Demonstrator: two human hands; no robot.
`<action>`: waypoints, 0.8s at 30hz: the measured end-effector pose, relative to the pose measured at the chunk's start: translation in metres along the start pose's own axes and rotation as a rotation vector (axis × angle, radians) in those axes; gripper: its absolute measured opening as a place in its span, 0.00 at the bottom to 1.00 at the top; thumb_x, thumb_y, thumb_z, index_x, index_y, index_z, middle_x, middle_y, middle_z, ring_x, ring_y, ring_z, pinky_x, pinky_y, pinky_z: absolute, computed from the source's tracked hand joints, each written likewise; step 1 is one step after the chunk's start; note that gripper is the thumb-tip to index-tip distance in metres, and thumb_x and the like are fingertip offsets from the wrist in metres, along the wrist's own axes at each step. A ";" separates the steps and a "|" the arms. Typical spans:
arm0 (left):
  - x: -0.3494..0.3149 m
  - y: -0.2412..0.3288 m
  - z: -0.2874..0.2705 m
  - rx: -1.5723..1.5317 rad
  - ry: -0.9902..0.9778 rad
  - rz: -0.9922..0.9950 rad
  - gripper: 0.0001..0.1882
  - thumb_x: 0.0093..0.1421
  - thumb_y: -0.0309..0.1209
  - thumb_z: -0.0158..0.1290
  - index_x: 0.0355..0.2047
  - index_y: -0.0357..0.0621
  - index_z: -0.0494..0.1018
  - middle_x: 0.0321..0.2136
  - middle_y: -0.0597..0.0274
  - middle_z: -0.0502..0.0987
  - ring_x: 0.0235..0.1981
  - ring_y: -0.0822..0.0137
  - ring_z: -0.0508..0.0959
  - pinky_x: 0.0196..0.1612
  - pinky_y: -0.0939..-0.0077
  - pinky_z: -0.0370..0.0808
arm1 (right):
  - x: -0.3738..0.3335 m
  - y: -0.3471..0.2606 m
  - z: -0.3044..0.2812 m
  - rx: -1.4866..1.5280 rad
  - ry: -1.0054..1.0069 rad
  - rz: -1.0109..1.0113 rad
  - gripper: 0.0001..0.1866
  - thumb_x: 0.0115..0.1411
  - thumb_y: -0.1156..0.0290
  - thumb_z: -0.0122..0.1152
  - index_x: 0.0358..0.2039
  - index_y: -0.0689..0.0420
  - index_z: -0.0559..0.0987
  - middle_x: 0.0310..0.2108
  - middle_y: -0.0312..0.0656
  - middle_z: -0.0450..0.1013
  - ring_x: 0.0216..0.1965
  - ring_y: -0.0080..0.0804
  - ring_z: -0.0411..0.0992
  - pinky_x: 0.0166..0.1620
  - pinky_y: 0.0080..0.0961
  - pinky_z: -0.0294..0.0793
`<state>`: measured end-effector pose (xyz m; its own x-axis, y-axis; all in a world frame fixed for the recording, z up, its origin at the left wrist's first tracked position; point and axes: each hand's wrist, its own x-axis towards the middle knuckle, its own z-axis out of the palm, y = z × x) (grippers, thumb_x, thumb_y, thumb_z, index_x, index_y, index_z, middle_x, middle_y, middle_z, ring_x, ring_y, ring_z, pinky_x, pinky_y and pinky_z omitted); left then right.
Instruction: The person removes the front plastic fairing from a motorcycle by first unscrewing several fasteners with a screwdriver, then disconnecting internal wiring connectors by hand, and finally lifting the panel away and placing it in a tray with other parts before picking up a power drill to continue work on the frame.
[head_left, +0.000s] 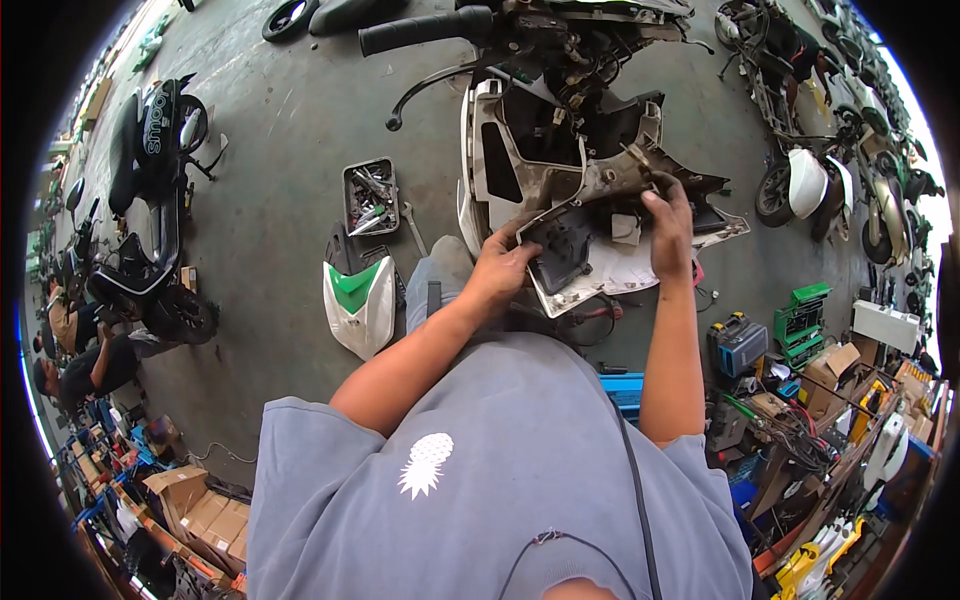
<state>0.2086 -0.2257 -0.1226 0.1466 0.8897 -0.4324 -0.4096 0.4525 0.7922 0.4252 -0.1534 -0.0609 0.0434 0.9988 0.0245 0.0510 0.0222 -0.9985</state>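
A scooter body panel [607,262], dark inside with a pale lower face, is held in front of my chest, against the opened front of a scooter. My left hand [503,266] grips its near left corner, thumb on the dark inner side. At the right my right hand [670,228] has its fingers curled over the panel's upper edge, thumb on the inside. White front bodywork [482,150] with dark openings stands just beyond the panel. Above it are the scooter's bared wiring [575,75] and a black handlebar grip [425,32] with its brake lever [428,92].
On the floor at left lie a tool tray [370,197], a spanner [413,229] and a white-and-green panel [358,305]. A blue-grey toolbox [740,345] and a green tool case [802,322] stand right. Several scooters and people surround the work area.
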 end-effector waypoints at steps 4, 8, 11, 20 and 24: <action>0.002 0.010 -0.008 -0.215 0.049 -0.189 0.21 0.56 0.20 0.46 0.52 0.43 0.67 0.35 0.62 0.75 0.35 0.70 0.76 0.38 0.74 0.77 | -0.021 -0.005 -0.085 0.028 0.690 -0.170 0.14 0.60 0.64 0.51 0.38 0.63 0.75 0.43 0.41 0.71 0.47 0.30 0.67 0.51 0.25 0.62; 0.012 -0.003 -0.041 -0.332 0.034 -0.187 0.17 0.56 0.20 0.45 0.48 0.42 0.68 0.35 0.62 0.75 0.35 0.71 0.76 0.40 0.76 0.76 | -0.035 0.046 -0.138 -0.063 0.880 0.177 0.24 0.61 0.53 0.48 0.47 0.60 0.71 0.47 0.43 0.69 0.49 0.37 0.67 0.54 0.38 0.63; 0.021 -0.014 -0.069 -0.259 -0.070 -0.129 0.17 0.56 0.21 0.47 0.47 0.41 0.69 0.35 0.63 0.75 0.35 0.72 0.74 0.42 0.78 0.73 | -0.021 0.059 -0.139 0.253 0.644 0.303 0.32 0.61 0.45 0.43 0.56 0.57 0.64 0.52 0.45 0.66 0.53 0.43 0.65 0.58 0.45 0.59; -0.040 0.036 -0.110 -0.028 -0.218 -0.134 0.25 0.53 0.14 0.47 0.53 0.43 0.69 0.54 0.64 0.70 0.52 0.71 0.68 0.56 0.76 0.63 | -0.003 0.026 -0.135 0.964 -0.260 0.173 0.34 0.51 0.49 0.52 0.57 0.50 0.68 0.62 0.45 0.57 0.65 0.51 0.47 0.63 0.59 0.38; -0.113 0.036 -0.178 -0.024 -0.119 -0.007 0.28 0.47 0.15 0.48 0.52 0.38 0.69 0.54 0.57 0.70 0.56 0.65 0.67 0.61 0.72 0.58 | -0.042 -0.021 -0.040 0.910 -0.291 0.136 0.26 0.50 0.54 0.58 0.50 0.48 0.74 0.56 0.42 0.64 0.65 0.46 0.49 0.64 0.58 0.38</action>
<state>0.0163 -0.3210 -0.1216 0.2549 0.8882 -0.3822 -0.4296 0.4581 0.7782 0.4618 -0.1979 -0.0393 -0.2632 0.9646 0.0146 -0.7343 -0.1905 -0.6515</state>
